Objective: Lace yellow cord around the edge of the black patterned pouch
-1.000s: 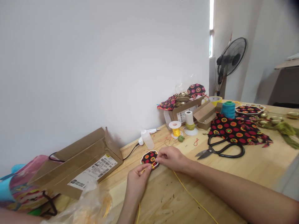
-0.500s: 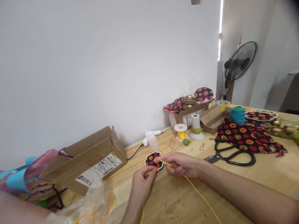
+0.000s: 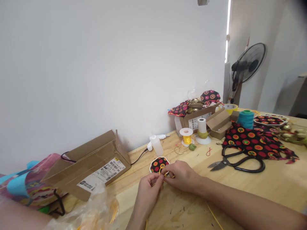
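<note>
Both hands meet over the table, close to a small black fabric piece (image 3: pixel 158 164) with red and yellow flower prints and a white scalloped edge. My left hand (image 3: pixel 149 189) pinches a yellow cord (image 3: pixel 214 215) between thumb and fingers. Against its fingertips, my right hand (image 3: pixel 181 175) grips the same cord, which forms a small loop there. One length of cord trails below the right forearm to the bottom edge; another runs down by the left wrist. The fingers partly cover the near edge of the fabric piece.
Black-handled scissors (image 3: pixel 236 162) lie right of my hands, beside patterned cloth (image 3: pixel 254 140). Behind stand a yellow cord spool (image 3: pixel 186 137), a green cord spool (image 3: pixel 202 133), a white bottle (image 3: pixel 156 145) and a filled carton (image 3: pixel 196 121). An open cardboard box (image 3: pixel 96 166) and plastic bag (image 3: pixel 96 207) sit left.
My right hand has come in against the left fingertips, drawing the cord into a small loop. Half a second ago it held the cord slightly apart, over the fabric piece.
</note>
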Available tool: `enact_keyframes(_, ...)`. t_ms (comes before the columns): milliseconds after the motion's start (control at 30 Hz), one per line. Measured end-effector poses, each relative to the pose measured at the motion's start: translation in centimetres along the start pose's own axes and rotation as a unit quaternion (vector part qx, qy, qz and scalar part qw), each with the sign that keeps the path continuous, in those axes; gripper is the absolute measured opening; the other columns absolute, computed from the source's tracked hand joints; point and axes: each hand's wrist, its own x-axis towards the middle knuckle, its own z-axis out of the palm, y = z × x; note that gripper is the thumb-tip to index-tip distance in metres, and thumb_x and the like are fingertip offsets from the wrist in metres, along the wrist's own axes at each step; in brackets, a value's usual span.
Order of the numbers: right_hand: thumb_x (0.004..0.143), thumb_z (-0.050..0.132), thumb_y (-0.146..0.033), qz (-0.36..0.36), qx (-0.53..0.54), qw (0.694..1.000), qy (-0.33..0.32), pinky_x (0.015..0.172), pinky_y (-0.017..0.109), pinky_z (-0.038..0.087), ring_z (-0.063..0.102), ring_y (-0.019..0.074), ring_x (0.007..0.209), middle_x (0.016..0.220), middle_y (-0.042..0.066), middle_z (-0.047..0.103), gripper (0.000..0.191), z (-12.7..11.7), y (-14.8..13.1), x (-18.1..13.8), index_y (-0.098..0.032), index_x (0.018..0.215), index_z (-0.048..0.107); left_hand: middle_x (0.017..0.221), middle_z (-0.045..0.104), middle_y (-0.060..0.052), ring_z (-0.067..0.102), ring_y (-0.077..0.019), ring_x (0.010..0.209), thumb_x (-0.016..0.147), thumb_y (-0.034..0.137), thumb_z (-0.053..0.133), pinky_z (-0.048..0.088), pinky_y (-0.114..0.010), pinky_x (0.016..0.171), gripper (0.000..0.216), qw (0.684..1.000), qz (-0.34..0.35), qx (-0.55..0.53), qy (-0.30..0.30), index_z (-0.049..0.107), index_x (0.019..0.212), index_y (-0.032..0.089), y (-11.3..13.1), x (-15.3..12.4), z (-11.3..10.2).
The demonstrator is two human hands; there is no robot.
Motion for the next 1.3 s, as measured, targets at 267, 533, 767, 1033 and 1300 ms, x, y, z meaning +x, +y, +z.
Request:
enact_keyframes(267,0.07,0.052,-0.022,0.004,-0.007,0.999,0.037,0.048,0.018,0.031,0.051,0.0103,0.049,0.055,-0.002,0.062,0.017,-0.1,0.3,0.2,-0.025,0.077,0.067,0.052,0.061,-0.003,0.034,-0.0041,0.035,0.054,0.039,0.067,0.023,-0.017,0.036,0.033,0.995,-0.025,-0.082,0.058,0.068,0.07,0.01,0.1,0.1,0.0)
enact_keyframes(533,0.074,0.051,-0.021,-0.087,0.03,0.993,0.079,0.056,0.017,0.035,0.054,0.0101,0.062,0.067,-0.001,0.063,0.015,0.1,0.8,0.3,-0.023,0.073,0.066,0.058,0.067,-0.004,0.044,-0.0071,0.039,0.049,0.034,0.071,0.036,-0.019,0.043,0.026,0.984,-0.013,-0.131,0.117,0.069,0.065,0.014,0.8,-0.1,0.1)
enact_keyframes(767,0.071,0.055,-0.02,-0.107,0.039,0.99,0.08,0.059,0.018,0.037,0.053,0.0109,0.068,0.07,0.0,0.059,0.012,0.1,0.9,0.3,-0.021,0.073,0.067,0.059,0.066,-0.001,0.055,-0.0111,0.053,0.055,0.024,0.068,0.042,-0.019,0.052,0.017,0.986,0.012,-0.12,0.118,0.065,0.068,0.013,0.7,0.0,0.1)
enact_keyframes(1033,0.072,0.049,-0.015,-0.066,0.148,0.986,0.042,0.062,0.019,0.039,0.052,0.011,0.073,0.08,0.0,0.056,0.02,0.9,1.0,0.2,-0.022,0.074,0.068,0.064,0.067,-0.003,0.059,-0.0138,0.064,0.062,0.024,0.064,0.042,-0.02,0.057,0.024,0.991,0.022,-0.128,0.045,0.055,0.083,0.015,0.7,-0.4,0.3)
enact_keyframes(1300,0.06,0.061,-0.016,0.024,0.371,0.926,0.059,0.06,0.022,0.037,0.048,0.0126,0.07,0.073,0.001,0.048,0.006,0.7,0.7,0.9,-0.015,0.056,0.065,0.06,0.067,-0.001,0.058,-0.0123,0.059,0.063,0.028,0.064,0.037,-0.017,0.052,0.029,0.992,0.003,-0.129,0.018,0.049,0.085,0.017,0.9,-0.5,0.4)
